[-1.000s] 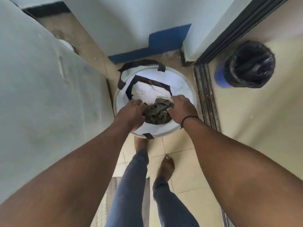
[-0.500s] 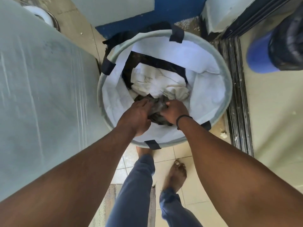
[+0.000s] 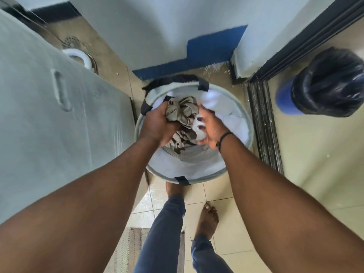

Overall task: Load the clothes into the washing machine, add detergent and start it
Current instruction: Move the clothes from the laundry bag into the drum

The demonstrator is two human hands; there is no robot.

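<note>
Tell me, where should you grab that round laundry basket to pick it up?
Probably by the dark strap handles sewn on the laundry basket rim, coming from above. The basket stands upright on the floor with its mouth open upward, and its walls look like soft fabric, so squeezing the sides would likely crumple it. Both hands hold clothes now.
</note>
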